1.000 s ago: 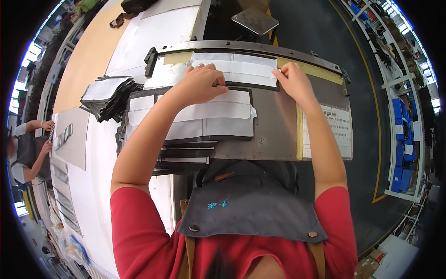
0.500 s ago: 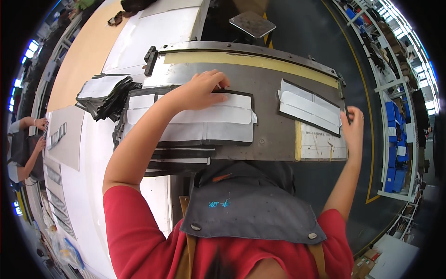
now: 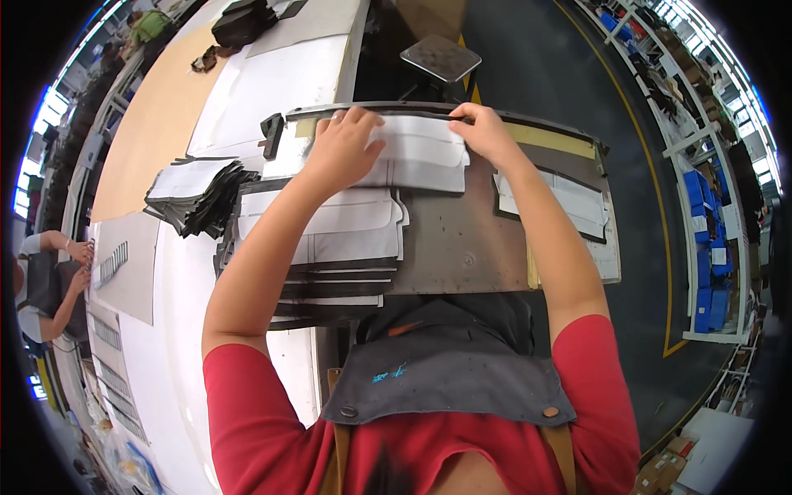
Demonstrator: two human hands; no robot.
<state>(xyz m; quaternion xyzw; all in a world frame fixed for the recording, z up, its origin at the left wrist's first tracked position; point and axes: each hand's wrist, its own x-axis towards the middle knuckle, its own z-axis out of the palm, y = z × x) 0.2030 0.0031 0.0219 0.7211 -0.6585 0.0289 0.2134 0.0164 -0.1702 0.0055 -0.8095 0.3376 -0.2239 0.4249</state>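
A white panel with dark edging and a fold-over strip [image 3: 423,157] lies at the far side of the metal plate [image 3: 445,239], along the bar. My left hand [image 3: 342,148] holds its left part, fingers over the far edge and thumb on the white face. At its far right corner, my right hand [image 3: 485,136] pinches the edge between thumb and fingers. Nearer to me on the left is a stack of similar panels [image 3: 330,235]. Another white panel with black edging [image 3: 561,202] rests on the plate's right side, partly behind my right forearm.
A metal bar [image 3: 544,132] with a yellow strip runs along the plate's far edge. Left of the plate sits a bundle of dark-edged pieces [image 3: 198,186]. A stool [image 3: 440,58] stands beyond. Shelving with blue bins [image 3: 701,214] is at right; a co-worker's hands [image 3: 80,260] are at far left.
One panel has moved from the stack's top to the bar, away from me. My right hand has gone from the right-hand panel to this panel's corner; my left hand moved slightly farther away.
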